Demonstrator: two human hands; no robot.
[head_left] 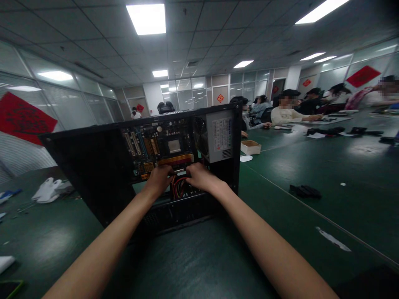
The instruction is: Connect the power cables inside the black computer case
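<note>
An open black computer case (93, 166) lies on the green table in front of me, its inside facing me. Inside it I see a dark motherboard (158, 145) with yellow slots and a grey power supply (218, 135) with a fan at the right. My left hand (160, 178) and my right hand (201, 176) are both inside the case at the motherboard's lower edge, knuckles towards me. Between them runs a bundle of red and black cables (179, 187). Both hands touch the cables; the fingertips are hidden, so the grip is unclear.
A white rag (48, 190) lies at the left of the green table (311, 166). A small cardboard box (250, 146) stands right of the case, and a black part (304, 191) lies further right. Several people sit along the far right side.
</note>
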